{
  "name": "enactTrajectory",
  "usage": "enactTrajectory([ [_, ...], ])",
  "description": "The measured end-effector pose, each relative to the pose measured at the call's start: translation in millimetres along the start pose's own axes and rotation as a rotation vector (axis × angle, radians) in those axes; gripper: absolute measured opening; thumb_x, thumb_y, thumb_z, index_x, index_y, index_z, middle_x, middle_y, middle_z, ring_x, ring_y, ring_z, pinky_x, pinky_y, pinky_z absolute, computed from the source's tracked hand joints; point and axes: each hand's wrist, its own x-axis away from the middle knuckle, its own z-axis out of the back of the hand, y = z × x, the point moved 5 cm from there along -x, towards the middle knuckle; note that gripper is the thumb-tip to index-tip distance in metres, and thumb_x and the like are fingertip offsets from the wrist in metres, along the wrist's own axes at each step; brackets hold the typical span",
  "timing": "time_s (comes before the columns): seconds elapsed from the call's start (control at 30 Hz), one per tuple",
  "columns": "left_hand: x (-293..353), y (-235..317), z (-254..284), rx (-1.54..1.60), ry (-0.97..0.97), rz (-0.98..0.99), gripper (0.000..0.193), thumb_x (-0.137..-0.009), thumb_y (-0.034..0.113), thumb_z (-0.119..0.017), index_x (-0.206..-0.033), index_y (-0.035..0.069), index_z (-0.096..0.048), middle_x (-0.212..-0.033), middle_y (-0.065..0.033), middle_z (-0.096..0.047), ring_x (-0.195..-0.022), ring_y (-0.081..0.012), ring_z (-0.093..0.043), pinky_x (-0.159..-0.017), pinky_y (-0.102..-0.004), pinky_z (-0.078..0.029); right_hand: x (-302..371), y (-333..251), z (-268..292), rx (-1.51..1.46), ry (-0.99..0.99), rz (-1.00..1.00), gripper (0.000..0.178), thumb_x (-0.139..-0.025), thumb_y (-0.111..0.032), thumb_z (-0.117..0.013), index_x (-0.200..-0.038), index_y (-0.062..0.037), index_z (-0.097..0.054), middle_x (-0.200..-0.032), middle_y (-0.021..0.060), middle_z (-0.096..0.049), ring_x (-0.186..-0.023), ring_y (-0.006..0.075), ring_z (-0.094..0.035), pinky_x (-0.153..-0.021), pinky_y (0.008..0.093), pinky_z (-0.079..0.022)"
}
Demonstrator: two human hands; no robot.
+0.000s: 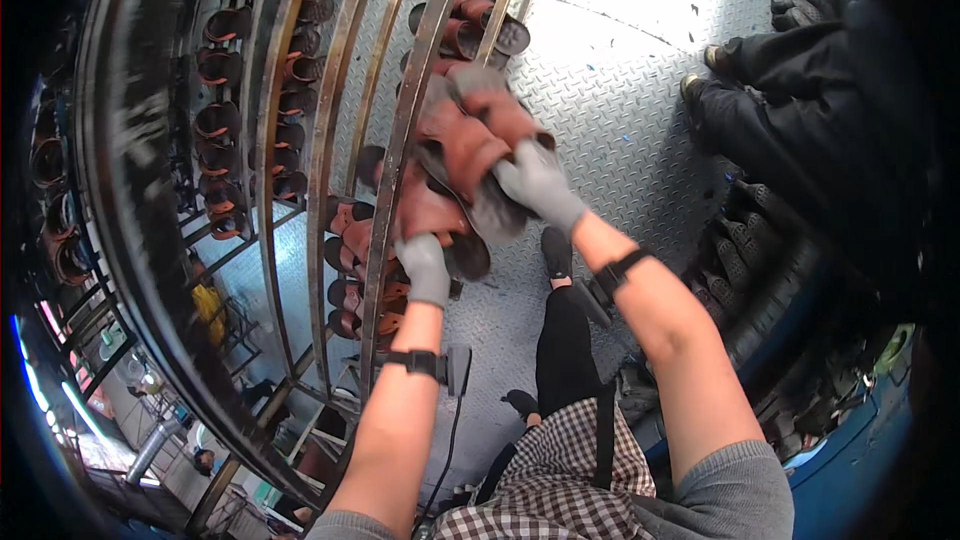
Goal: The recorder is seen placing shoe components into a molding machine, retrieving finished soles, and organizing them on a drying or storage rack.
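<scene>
Both of my hands wear light grey gloves. My left hand (426,268) is closed on the near end of a reddish-brown sandal (428,204) with a dark sole, beside a metal rail of the rack. Farther right, my right hand (541,183) grips more sandals (470,147) of the same kind, bunched against the left one and smeared by motion. My right fingers are partly hidden in the straps, so I cannot tell exactly how many they hold. Beyond the bunch, other brown sandals (474,22) sit by the rack's rails.
The metal rack (268,160) stands at my left, with rows of sandals (219,122) on it. A person in dark trousers (775,90) is at the right. Dark ridged soles or shoes (745,235) line the right side. Patterned metal floor (610,120) lies between.
</scene>
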Motion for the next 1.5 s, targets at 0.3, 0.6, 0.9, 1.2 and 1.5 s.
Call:
enactTrajectory([
  [0.3,169.8,20.4,52.2,0.023,-0.542,0.263,0.028,-0.094,0.012,-0.063,-0.120,0.003,-0.061,-0.111,-0.0054,-0.066,-0.096,-0.0183,-0.066,-0.083,-0.0341,-0.054,249.0,27.2,7.7,-0.843,-0.334,-0.687,0.025,-0.102,-0.019,-0.056,-0.120,-0.0037,-0.062,-0.104,0.0036,-0.069,-0.094,0.0176,-0.067,-0.084,0.0360,-0.055],
  [0.6,237.1,18.9,158.5,-0.411,-0.922,-0.189,0.023,-0.092,0.008,-0.056,-0.113,0.001,-0.064,-0.108,-0.0045,-0.066,-0.092,-0.0170,-0.063,-0.078,-0.0356,-0.053,478.2,5.2,116.3,-0.313,0.175,-0.757,0.044,-0.081,-0.023,-0.067,-0.119,0.0000,-0.066,-0.111,0.0262,-0.071,-0.108,0.0419,-0.068,-0.094,0.0477,-0.053],
  [0.9,310.3,-24.3,218.2,-0.493,-1.287,-0.051,0.039,-0.101,0.018,-0.048,-0.138,0.005,-0.054,-0.131,-0.0120,-0.061,-0.111,-0.0262,-0.063,-0.091,-0.0395,-0.054,860.3,23.6,90.9,-0.174,0.928,-0.853,0.038,-0.078,-0.026,-0.065,-0.109,-0.0052,-0.072,-0.105,0.0230,-0.072,-0.104,0.0405,-0.069,-0.091,0.0492,-0.053],
  [1.2,621.6,-99.6,239.8,-0.644,-1.827,-0.138,0.049,-0.097,0.014,-0.050,-0.145,0.012,-0.043,-0.141,-0.0125,-0.053,-0.117,-0.0301,-0.060,-0.096,-0.0442,-0.054,1183.4,-32.6,-16.9,-0.175,1.594,-1.162,0.048,-0.082,-0.024,-0.074,-0.127,-0.0103,-0.066,-0.118,0.0204,-0.070,-0.109,0.0394,-0.067,-0.090,0.0449,-0.054],
  [1.5,884.6,-201.9,413.9,-0.662,-2.222,0.028,0.042,-0.102,0.015,-0.046,-0.143,0.008,-0.041,-0.147,-0.0152,-0.048,-0.127,-0.0297,-0.057,-0.100,-0.0429,-0.056,1389.8,-50.3,-150.8,-0.257,1.947,-1.341,0.061,-0.084,-0.006,-0.067,-0.143,-0.0031,-0.052,-0.137,0.0203,-0.061,-0.128,0.0354,-0.059,-0.105,0.0413,-0.048],
])
